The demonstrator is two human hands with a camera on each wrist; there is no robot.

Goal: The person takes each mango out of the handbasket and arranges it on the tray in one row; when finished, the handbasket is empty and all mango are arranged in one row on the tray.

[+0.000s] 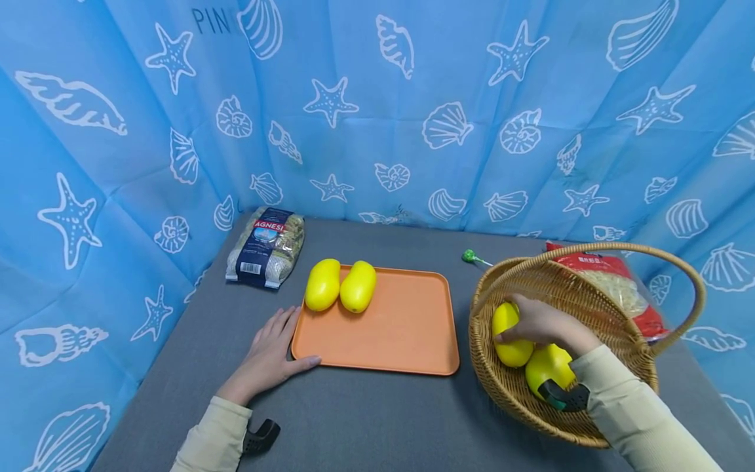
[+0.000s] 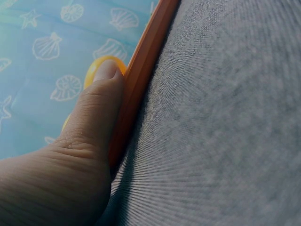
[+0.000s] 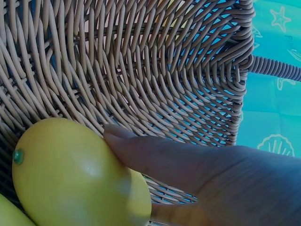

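Inside the wicker basket (image 1: 580, 288) my right hand (image 1: 539, 324) grips a yellow mango (image 1: 512, 353), thumb on one side and fingers over the other. The right wrist view shows this mango (image 3: 77, 172) close up, with a green stem spot on its end. A second mango (image 1: 547, 370) lies beside it in the basket, partly under my wrist. My left hand (image 1: 265, 357) rests at the left end of the orange tray (image 1: 407, 328), its thumb along the front edge. Two more mangoes, one left (image 1: 322, 285) and one right (image 1: 358, 287), lie at the tray's back left corner.
A bag of Agnesi pasta (image 1: 267, 246) stands at the back left. Behind the basket lies a red and clear food packet (image 1: 613, 285). A green lollipop (image 1: 470, 256) is near the basket's back left. The basket's tall handle (image 1: 698, 288) arches up. A blue shell-print curtain (image 1: 377, 131) surrounds the grey table (image 1: 366, 419).
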